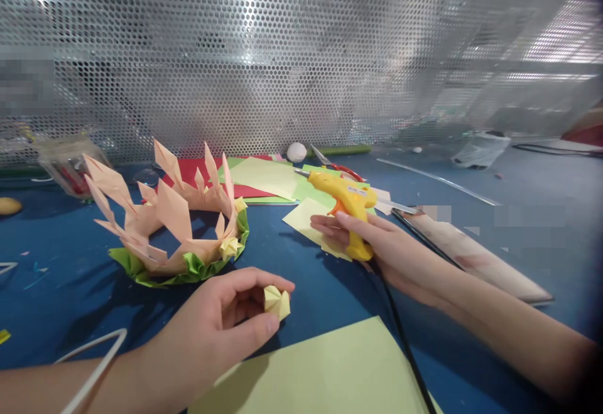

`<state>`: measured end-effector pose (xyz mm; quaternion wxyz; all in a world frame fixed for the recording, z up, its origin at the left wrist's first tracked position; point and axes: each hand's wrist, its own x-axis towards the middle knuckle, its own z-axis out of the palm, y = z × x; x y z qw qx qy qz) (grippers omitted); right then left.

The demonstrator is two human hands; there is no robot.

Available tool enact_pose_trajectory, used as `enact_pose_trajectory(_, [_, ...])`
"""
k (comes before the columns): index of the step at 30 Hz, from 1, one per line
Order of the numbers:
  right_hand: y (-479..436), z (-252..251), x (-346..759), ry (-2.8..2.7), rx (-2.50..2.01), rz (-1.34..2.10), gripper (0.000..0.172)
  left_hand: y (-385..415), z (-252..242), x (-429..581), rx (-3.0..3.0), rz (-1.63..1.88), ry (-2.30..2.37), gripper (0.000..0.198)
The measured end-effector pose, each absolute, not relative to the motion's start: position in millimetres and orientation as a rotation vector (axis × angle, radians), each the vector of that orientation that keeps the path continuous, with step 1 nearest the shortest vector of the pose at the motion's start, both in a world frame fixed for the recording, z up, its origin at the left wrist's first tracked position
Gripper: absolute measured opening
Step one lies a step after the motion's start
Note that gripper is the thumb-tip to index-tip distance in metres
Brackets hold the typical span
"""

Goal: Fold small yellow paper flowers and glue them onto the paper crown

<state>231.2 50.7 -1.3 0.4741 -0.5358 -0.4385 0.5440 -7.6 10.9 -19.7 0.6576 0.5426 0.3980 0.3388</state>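
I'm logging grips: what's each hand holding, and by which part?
Left hand: folded yellow paper piece, by its sides. Right hand: yellow glue gun, by its handle.

No lettering is coming through legibly: a small pale label (357, 191) is sitting on the upper side of the yellow glue gun (351, 208), just towards three o'clock from the middle of the view, and it's showing a line of tiny print that is blurring too much to read.

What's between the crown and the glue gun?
Head view: a strip of blue table beside the crown, then coloured sheets toward the glue gun.
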Motion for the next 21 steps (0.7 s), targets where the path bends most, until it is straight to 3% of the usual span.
enact_pose_trajectory(6, [59,-8,244,-1.077,-1.351,1.150,0.030,9,-17,-8,1.175,0.799,0.931,0.033])
enact_pose_trajectory(12, [59,-5,251,-1.201,-1.286,0.955,0.027,11,-1,-2,1.157,0.818,1.026,0.020])
enact_pose_trajectory(18, [50,5,254,-1.430,-1.390,0.750,0.042,14,-9,-6,1.087,0.901,0.966,0.016])
enact_pose_trajectory(21, [43,5,252,-1.521,-1.418,0.652,0.039,15,-9,-7,1.027,0.880,1.012,0.015])
